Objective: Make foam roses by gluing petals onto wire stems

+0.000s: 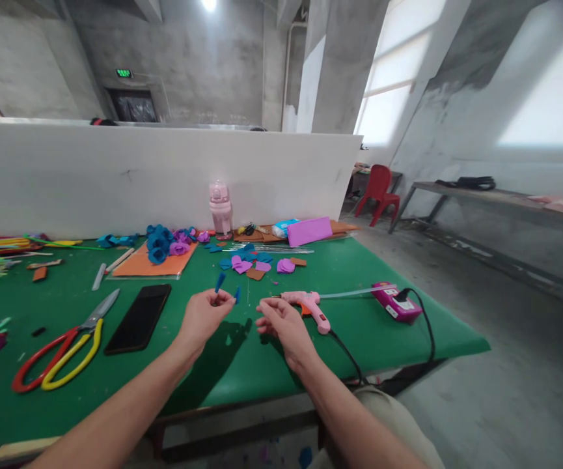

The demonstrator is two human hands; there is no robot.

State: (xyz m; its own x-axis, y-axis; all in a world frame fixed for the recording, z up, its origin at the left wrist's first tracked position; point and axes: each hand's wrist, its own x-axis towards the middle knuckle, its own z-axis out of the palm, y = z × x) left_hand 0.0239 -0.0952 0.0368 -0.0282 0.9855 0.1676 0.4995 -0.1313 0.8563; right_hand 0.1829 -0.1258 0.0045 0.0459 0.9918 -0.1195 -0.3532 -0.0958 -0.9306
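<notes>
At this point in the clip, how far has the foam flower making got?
Done: several rolled blue and purple flowers sit on the orange sheet.
In hand: the left hand pinches a small blue foam piece; the right hand hovers next to the pink glue gun, not gripping it.
Left: loose cut petals lie unassembled on the green table.

Bare concrete workshop: craft table [261, 365] with glue gun [308, 305], scissors [66, 345].
</notes>
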